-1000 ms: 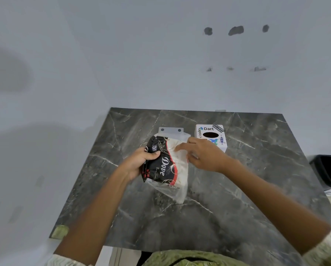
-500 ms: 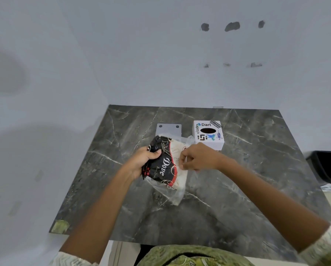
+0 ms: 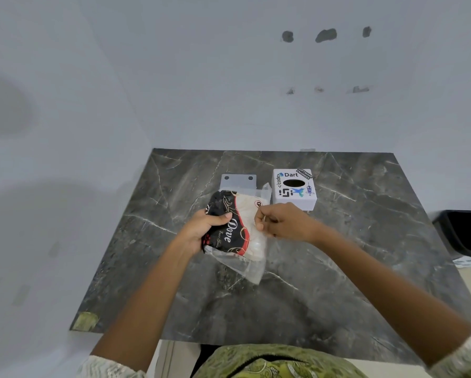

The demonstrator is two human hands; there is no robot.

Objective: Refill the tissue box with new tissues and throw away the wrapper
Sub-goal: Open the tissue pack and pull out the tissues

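**Opening the tissue pack over the desk**

Head view: the step in hand looks like getting the wrapper open, so the refill itself has not begun. The left hand is wrapped around the black printed end of the tissue pack, thumb on top, holding it just above the dark marble-patterned desk. The right hand has thumb and forefinger pressed together, pinching the clear film at the pack's 3 o'clock edge. The wrapper is thin, glossy plastic, crinkled, with a loose transparent flap hanging toward 5 o'clock; white tissue shows through it.

The white tissue box, a small cube with stickers and an oval slot on top, stands at 1 o'clock from the pack, near but apart. A pale flat plate lies at 12 o'clock. A black bin sits off the desk at 3 o'clock.

Next, I judge, comes a firm tear or peel of slippery film, with the left hand steadying the soft stack.
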